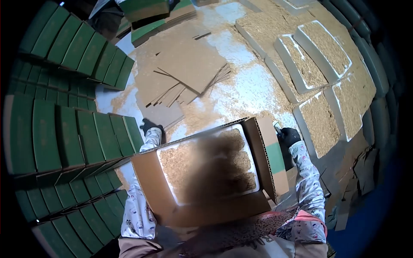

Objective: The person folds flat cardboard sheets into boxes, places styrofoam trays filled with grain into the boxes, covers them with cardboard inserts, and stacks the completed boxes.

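Observation:
An open cardboard box (148, 189) with a green stripe stands close in front of me, its flaps up. Inside sits a white foam tray (175, 193) filled with tan, sawdust-like flakes (174, 165); a dark blurred patch covers its middle. Beyond the box's left side, my left hand (151, 126), in a black glove, lies by the corner of a flat cardboard sheet (165, 112), fingers apart. To the right of the box, my gloved right hand (291, 136) is closed around a small, light-coloured object (276, 125) whose kind I cannot make out.
Stacked green boxes (69, 133) line the left side. Loose cardboard sheets (189, 64) lie on the flake-strewn table (238, 92). Several flake-filled white trays (318, 118) stand at the right. More green boxes (144, 8) are at the back; dark rounded bundles (374, 73) border the far right.

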Demonstrator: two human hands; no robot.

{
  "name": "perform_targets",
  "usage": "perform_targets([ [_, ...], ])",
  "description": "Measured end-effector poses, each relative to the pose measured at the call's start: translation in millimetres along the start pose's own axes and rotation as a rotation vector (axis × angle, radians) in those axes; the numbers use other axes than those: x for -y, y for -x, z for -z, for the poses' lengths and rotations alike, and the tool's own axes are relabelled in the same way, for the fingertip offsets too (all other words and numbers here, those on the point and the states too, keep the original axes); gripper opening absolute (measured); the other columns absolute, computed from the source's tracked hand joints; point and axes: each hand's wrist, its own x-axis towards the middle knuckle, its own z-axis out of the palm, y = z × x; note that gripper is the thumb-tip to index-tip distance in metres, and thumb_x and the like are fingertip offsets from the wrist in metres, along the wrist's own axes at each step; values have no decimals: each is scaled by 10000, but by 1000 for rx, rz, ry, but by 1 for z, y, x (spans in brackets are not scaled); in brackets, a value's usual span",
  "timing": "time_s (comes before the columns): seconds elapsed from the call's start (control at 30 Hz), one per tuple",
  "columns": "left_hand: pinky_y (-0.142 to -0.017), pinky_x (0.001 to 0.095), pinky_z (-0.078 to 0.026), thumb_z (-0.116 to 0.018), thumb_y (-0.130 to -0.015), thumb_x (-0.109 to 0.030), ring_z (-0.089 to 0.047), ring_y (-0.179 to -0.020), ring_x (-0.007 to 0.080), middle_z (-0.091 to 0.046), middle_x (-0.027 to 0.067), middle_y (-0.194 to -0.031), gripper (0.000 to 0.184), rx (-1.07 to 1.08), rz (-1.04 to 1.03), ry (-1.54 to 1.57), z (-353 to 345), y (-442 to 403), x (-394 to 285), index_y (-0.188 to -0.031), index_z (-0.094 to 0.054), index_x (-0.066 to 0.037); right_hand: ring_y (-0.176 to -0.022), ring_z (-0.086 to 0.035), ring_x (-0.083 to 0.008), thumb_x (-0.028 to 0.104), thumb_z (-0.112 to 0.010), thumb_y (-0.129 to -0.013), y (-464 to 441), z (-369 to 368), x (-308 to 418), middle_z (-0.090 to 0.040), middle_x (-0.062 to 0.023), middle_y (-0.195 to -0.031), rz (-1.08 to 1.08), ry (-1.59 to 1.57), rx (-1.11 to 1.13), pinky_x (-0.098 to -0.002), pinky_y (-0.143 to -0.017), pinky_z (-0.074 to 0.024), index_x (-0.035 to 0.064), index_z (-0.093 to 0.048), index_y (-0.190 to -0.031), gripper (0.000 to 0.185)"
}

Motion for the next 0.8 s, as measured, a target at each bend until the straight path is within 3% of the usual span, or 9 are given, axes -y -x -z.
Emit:
perform_targets([
  [0.13, -748, 341, -442, -665, -618, -456, -555, -863, 291, -551, 219, -979, 660, -25, -347, 500, 59, 9, -106, -1012, -502, 48, -749, -580, -303, 155, -564, -703, 13, 18, 21, -596, -170, -812, 24, 64, -81, -353, -671, -460, 46, -616, -863, 200],
  [0.17, -518, 308, -441, -611, -702, -396, -549, -547, 223, -586, 128, -692, 430, 211, -332, 833, 89, 36, -142, -814, -570, 17, -750, -577, -306, 147, -561, -703, 14, 15, 16, -594, -168, -813, 73, 64, -112, -353, -669, -459, 45, -615, -856, 192],
  [0.2, -421, 296, -384, -553, -767, -380, -464, -425, 196, -514, 65, -546, 378, 660, -126, 1127, 52, -6, -152, -713, -568, -5, -751, -574, -308, 139, -558, -703, 13, 12, 5, -592, -166, -814, 124, 65, -145, -353, -667, -458, 43, -614, -849, 183],
  [0.27, -411, 324, -351, -500, -782, -467, -411, -410, 211, -452, 62, -517, 423, 1101, 134, 1157, 72, 14, -188, -647, -504, -66, -734, -565, -314, 117, -550, -703, 24, 22, 23, -585, -156, -789, 216, 57, -260, -364, -651, -454, 37, -610, -817, 151],
  [0.43, -467, 388, -386, -489, -797, -401, -456, -459, 264, -494, 96, -541, 383, 1132, 317, 1394, 25, -31, -200, -613, -505, -65, -648, -563, -257, 48, -581, -682, 43, 44, 23, -571, -121, -741, 252, 28, -244, -313, -580, -444, 26, -600, -800, 122],
  [0.53, -566, 374, -457, -489, -795, -334, -531, -479, 283, -562, 97, -590, 323, 842, 191, 1191, 43, -33, -164, -678, -558, -41, -651, -565, -253, 44, -588, -681, 46, 43, 13, -575, -121, -745, 260, 60, -268, -306, -575, -448, 26, -603, -809, 130],
  [0.63, -597, 341, -464, -535, -720, -254, -571, -579, 263, -579, 147, -639, 248, 379, -396, 344, 76, -37, -107, -684, -544, -9, -676, -568, -271, 47, -570, -688, 38, 40, 28, -574, -126, -735, 332, -12, -274, -323, -595, -450, 32, -607, -807, 125],
  [0.73, -656, 351, -455, -530, -670, -232, -574, -720, 293, -579, 191, -711, 206, 140, -249, 336, 110, -28, -45, -710, -530, -30, -706, -572, -274, 50, -562, -690, 36, 40, 57, -583, -129, -759, 386, -94, -246, -323, -617, -451, 45, -611, -819, 138],
  [0.8, -654, 396, -443, -520, -678, -203, -557, -764, 318, -558, 189, -799, 196, 8, -358, 79, 145, -11, -21, -803, -513, -53, -695, -574, -270, 60, -578, -683, 29, 39, 72, -587, -126, -769, 417, 15, -268, -320, -610, -453, 49, -611, -827, 148],
])
